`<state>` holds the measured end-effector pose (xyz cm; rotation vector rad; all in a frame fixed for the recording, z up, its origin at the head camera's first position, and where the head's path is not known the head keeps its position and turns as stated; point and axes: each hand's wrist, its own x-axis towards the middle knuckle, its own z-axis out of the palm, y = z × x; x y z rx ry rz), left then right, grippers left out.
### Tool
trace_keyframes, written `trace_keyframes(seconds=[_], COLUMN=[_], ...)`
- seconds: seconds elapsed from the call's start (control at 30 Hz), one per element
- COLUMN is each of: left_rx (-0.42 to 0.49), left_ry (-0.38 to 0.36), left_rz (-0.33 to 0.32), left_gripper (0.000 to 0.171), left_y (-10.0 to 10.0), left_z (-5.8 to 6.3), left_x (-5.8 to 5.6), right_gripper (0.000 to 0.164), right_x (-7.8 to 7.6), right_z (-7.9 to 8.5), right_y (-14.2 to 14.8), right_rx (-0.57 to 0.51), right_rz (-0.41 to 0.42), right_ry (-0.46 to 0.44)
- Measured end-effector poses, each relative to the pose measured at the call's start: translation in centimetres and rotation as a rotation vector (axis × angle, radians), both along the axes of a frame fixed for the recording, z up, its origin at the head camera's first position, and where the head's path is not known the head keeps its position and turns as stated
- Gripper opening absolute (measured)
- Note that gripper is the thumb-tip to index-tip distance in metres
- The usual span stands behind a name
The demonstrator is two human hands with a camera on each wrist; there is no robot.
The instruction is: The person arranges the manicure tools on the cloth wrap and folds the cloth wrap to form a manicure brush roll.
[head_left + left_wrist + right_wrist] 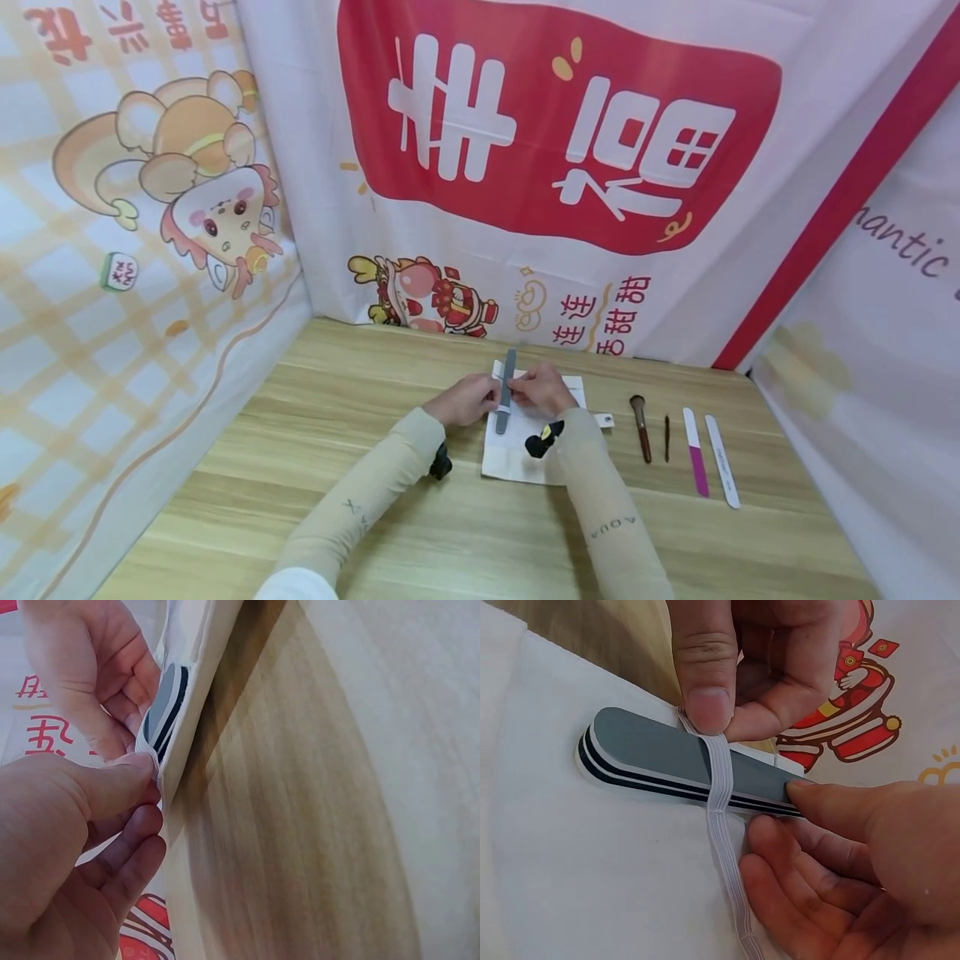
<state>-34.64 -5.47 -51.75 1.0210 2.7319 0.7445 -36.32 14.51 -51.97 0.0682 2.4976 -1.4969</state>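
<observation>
A grey nail file (pixel 506 392) with a black-and-white layered edge lies on a white cloth pouch (pixel 517 454). A white elastic band (pixel 720 776) on the pouch crosses over the file. My left hand (pixel 468 398) pinches this band beside the file, thumb on top, as the right wrist view shows. With thumb and fingers my right hand (pixel 542 388) grips the file past the band. In the left wrist view, the left hand (pixel 82 825) is close below the right hand (pixel 86 667), and the file's rounded end (pixel 169 701) shows against the pouch.
Right of the pouch lie a makeup brush (pixel 640 427), a thin dark stick (pixel 667 438), a white-and-magenta file (pixel 696 454) and a white file (pixel 722 461). A snap tab (pixel 604 421) sticks out from the pouch. Printed cloths (pixel 315 167) hang around the wooden table (pixel 255 467).
</observation>
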Motion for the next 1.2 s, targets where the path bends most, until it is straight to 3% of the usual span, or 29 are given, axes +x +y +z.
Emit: trace_keyframes(seconds=[0.13, 0.23, 0.4, 0.5, 0.63, 0.8, 0.9, 1.0, 1.2], left_rx=[-0.007, -0.010, -0.030, -0.057, -0.092, -0.087, -0.067, -0.049, -0.030], left_ry=[-0.013, -0.015, -0.001, 0.003, -0.001, -0.004, 0.018, 0.040, 0.050], left_rz=[0.004, 0.006, -0.009, -0.076, -0.168, -0.225, -0.238, -0.236, -0.222], left_gripper=[0.018, 0.013, 0.007, 0.005, 0.004, 0.005, 0.006, 0.007, 0.007], left_y=[0.0, -0.2, -1.1, -1.7, -2.1, -2.1, -2.1, -2.2, -2.3], left_z=[0.0, 0.4, 1.4, 1.9, 2.2, 1.5, 0.8, 0.4, 0.2], left_x=[0.0, 0.2, 1.4, 2.5, 4.3, 5.9, 6.4, 6.5, 6.4], right_gripper=[0.018, 0.020, 0.022, 0.028, 0.039, 0.054, 0.061, 0.058, 0.054], right_x=[0.3, 0.4, -0.3, -0.9, -1.6, -2.0, -2.3, -2.6, -2.7], right_z=[0.5, 0.8, 1.8, 2.5, 2.9, 1.9, 0.6, -0.6, -0.7], right_y=[0.1, 0.4, 1.1, 1.4, 1.5, 1.4, 1.1, 0.5, -0.6], right_rx=[0.021, 0.095, 0.298, 0.336, 0.344, 0.341, 0.294, 0.236, 0.274], right_rz=[0.031, 0.062, 0.132, 0.184, 0.252, 0.272, 0.275, 0.290, 0.288], right_ry=[-0.029, -0.025, 0.122, 0.228, 0.284, 0.279, 0.286, 0.322, 0.361])
